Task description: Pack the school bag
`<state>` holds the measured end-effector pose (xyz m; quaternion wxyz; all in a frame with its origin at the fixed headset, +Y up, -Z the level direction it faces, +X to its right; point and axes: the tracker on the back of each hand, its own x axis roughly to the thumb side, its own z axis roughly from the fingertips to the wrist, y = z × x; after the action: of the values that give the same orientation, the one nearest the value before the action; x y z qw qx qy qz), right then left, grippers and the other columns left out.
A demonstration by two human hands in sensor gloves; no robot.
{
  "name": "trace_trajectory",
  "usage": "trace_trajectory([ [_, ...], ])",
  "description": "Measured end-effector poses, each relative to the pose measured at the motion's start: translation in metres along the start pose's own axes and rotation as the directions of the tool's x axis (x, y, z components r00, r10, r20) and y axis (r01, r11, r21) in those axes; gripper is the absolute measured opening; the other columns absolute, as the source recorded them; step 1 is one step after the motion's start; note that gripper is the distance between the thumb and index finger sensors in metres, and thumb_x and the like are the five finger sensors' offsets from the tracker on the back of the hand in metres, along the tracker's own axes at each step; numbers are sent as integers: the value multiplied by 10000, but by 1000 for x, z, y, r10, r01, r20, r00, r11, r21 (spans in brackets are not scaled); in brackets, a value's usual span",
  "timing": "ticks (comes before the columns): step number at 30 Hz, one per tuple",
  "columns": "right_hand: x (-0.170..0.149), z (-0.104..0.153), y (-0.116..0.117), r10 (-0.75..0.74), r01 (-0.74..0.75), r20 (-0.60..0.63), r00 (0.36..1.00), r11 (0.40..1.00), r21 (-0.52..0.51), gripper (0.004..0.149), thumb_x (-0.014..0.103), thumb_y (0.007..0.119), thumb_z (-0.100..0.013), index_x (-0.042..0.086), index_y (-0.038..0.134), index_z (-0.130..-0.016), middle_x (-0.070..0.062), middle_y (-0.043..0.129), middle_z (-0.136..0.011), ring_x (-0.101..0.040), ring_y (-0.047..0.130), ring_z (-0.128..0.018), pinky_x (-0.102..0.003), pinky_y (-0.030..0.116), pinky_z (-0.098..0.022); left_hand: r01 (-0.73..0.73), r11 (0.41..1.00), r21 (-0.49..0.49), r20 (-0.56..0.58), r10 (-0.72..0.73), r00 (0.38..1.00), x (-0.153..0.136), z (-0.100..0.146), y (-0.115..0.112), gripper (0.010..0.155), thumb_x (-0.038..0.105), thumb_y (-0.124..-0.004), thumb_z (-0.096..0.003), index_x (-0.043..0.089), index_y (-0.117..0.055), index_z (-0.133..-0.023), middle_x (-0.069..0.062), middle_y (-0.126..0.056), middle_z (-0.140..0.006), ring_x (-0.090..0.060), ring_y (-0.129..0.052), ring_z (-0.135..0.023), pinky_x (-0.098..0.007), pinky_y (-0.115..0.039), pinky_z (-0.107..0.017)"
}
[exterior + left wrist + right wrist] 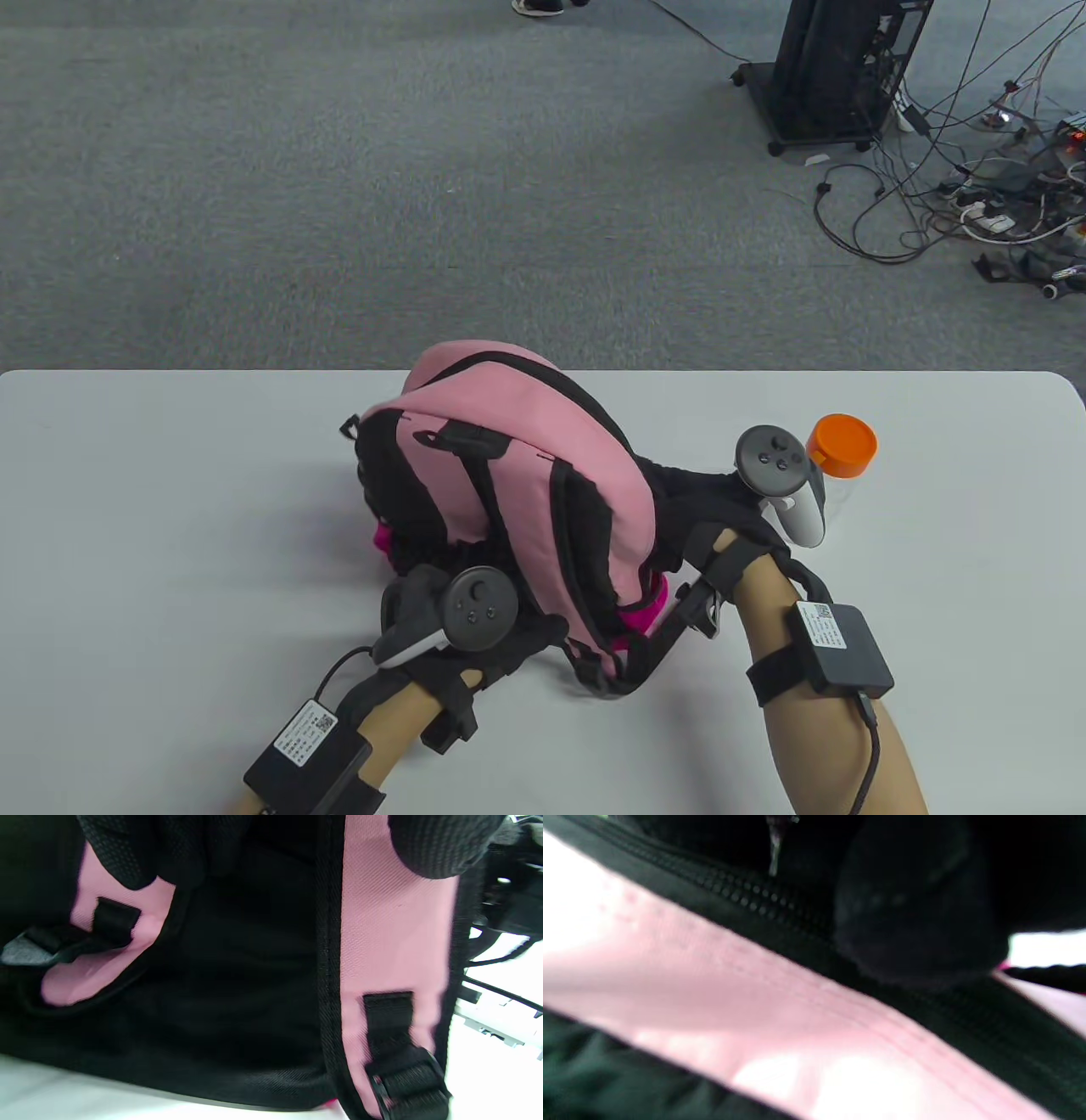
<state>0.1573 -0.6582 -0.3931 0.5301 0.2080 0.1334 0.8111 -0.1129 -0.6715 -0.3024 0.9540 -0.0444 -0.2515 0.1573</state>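
Overhead, 1 pink backpack (517, 475) lies mid-table, hiding the fingers of both the left hand (475, 632) and right hand (721, 518); their grip is unclear. 1 orange-capped bottle (840, 458) stands beside. Left wrist: 2 straps (394, 955). Right wrist: blurred zipper (746, 895).

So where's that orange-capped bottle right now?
In the table view the bottle stands on the table's right side, just beyond the right hand, which is at the pink bag.
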Motion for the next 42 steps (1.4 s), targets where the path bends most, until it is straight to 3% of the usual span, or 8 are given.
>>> trace_trajectory([
  [8, 17, 2, 19, 93, -96, 55, 994, 994, 57, 677, 400, 786, -462, 22, 669, -1011, -87, 1093, -456, -245, 1129, -224, -479, 987, -196, -88, 995, -41, -16, 88, 996, -30, -40, 21, 1007, 556, -714, -425, -35, -338, -1149, -304, -576, -1201, -619, -540, -1090, -748, -581, -746],
  [11, 18, 4, 20, 117, -118, 63, 991, 993, 14, 680, 393, 777, -470, 3, 657, -1014, -93, 1084, -476, -275, 1123, -271, -513, 973, -241, 162, 974, 160, -188, -131, 973, -20, -44, 30, 752, 534, -760, -385, 71, -855, -970, -201, -1012, -930, -459, -1022, -823, -623, -841, -629],
  [15, 19, 7, 20, 215, -205, 69, 974, 970, -132, 688, 437, 804, -442, 20, 733, -986, -81, 1075, -456, -274, 1110, -268, -521, 964, -245, 153, 922, 356, -123, -117, 986, -9, -43, 33, 520, 404, -918, -402, 91, -996, -811, -85, -1154, -711, -321, -1159, -606, -546, -934, -575],
  [18, 24, 11, 20, 337, -323, 70, 939, 933, -161, 708, 469, 806, -424, 23, 768, -972, -64, 1083, -527, -324, 1125, -392, -552, 964, -297, -26, 951, 309, 39, 15, 999, -22, -41, 32, 588, 355, -918, -415, 29, -925, -905, -145, -1098, -829, -374, -1118, -712, -588, -891, -626],
  [21, 41, 16, 28, 635, -603, 46, 771, 753, -264, 809, 535, 857, -364, 8, 768, -971, -37, 1054, -523, -329, 1109, -419, -540, 976, -300, -285, 957, 56, 196, 269, 943, -32, -39, 31, 1043, 499, -943, -298, -77, -600, -1097, -312, -786, -1109, -525, -881, -976, -698, -743, -710],
  [25, 57, 12, 45, 777, -721, 29, 628, 596, -355, 674, 532, 847, -366, -23, 910, -744, -4, 1018, -329, -262, 1102, -289, -506, 983, -233, -289, 947, 141, 159, 267, 951, -30, -39, 39, 1062, 650, -850, -294, -93, -697, -1038, -341, -862, -1023, -524, -958, -875, -684, -774, -669],
  [36, 49, -2, 63, 579, -516, 114, 807, 786, -341, 524, 417, 868, -425, -73, 942, -597, -5, 1014, -224, -255, 1110, -225, -518, 989, -210, -127, 941, 314, 30, 124, 992, -35, -44, 55, 776, 500, -850, -339, 7, -876, -938, -225, -1041, -886, -413, -1097, -727, -608, -873, -615],
  [42, 54, -1, 64, 654, -592, 92, 751, 728, -346, 489, 408, 861, -442, -47, 963, -589, 3, 1008, -221, -244, 1114, -228, -515, 994, -219, -27, 918, 396, -10, 34, 999, -39, -38, 53, 571, 438, -860, -428, 52, -983, -830, -150, -1150, -706, -330, -1155, -565, -555, -929, -547],
])
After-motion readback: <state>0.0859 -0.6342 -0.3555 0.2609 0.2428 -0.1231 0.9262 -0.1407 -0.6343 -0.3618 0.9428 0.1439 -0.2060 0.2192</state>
